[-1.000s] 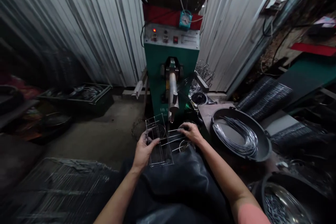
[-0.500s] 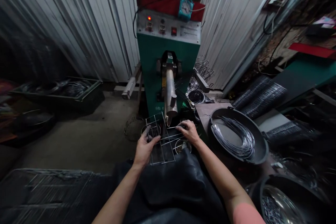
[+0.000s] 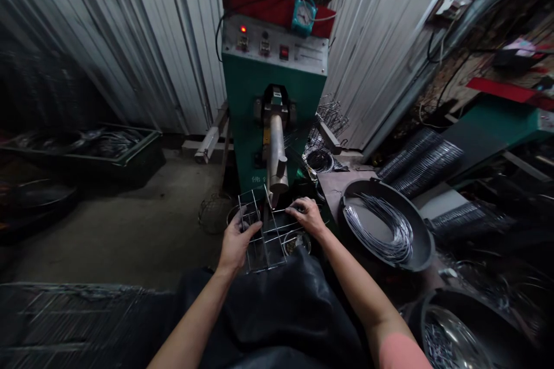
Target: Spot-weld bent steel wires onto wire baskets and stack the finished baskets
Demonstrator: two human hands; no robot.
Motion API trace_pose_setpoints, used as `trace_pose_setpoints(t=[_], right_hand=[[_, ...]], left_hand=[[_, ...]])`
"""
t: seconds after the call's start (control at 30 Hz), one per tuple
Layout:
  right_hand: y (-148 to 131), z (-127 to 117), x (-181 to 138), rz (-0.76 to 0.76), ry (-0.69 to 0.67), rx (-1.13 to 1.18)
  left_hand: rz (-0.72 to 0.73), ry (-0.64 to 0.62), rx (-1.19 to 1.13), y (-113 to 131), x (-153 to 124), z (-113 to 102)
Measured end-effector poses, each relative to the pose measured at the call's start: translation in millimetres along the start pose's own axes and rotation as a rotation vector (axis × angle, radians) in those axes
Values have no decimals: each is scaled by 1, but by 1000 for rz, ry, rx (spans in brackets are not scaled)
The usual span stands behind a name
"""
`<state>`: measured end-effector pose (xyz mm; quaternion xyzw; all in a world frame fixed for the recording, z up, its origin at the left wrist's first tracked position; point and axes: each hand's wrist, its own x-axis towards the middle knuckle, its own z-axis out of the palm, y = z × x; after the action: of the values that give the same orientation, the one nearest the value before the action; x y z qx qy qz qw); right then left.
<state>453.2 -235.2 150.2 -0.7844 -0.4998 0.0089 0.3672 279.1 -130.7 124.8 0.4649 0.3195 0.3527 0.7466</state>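
Observation:
A small wire rack [image 3: 265,236] of thin silver rods rests on my lap, its far end under the metal arm [image 3: 276,155] of a green machine [image 3: 273,92]. My left hand [image 3: 237,240] grips the rack's left side, fingers curled round the rods. My right hand [image 3: 306,215] is closed on the rack's far right edge, close to the arm's tip. A dark apron [image 3: 277,311] covers my knees below the rack.
A black pan [image 3: 416,248] with curved wires lies to the right, another pan [image 3: 467,334] with wire pieces at the lower right. Wire grids [image 3: 64,323] are stacked at the lower left. A dark crate [image 3: 95,153] stands on the concrete floor to the left. Corrugated metal walls stand behind.
The rack and both hands have shifted slightly forward toward the machine's arm. The view has tilted down and moved closer to the machine.

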Motion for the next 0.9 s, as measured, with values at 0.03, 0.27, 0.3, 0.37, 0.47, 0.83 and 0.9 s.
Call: trace_pose_setpoints(t=[0.03,0.27,0.3,0.37,0.47,0.83,0.9], right_hand=[[0,0,1,-1,-1,-5],[1,0,8,-4,-10,-26],[0,-1,8,-2,-10,-26],[0,-2,9,3,-9,-27],[0,-5,8,17,-11,-43],[-3,-13,0,-33,23,-111],[-7,-19,-17,-39,85,-139]], left_hand=[[-2,2,2,0,1,0],[-29,9,-48,6,6,5],[-38,7,-57,6,6,6],[-56,-1,-71,8,7,7],[-74,-18,-96,10,8,9],[-119,-30,-78,10,13,7],[-125,-67,-25,11,8,0]])
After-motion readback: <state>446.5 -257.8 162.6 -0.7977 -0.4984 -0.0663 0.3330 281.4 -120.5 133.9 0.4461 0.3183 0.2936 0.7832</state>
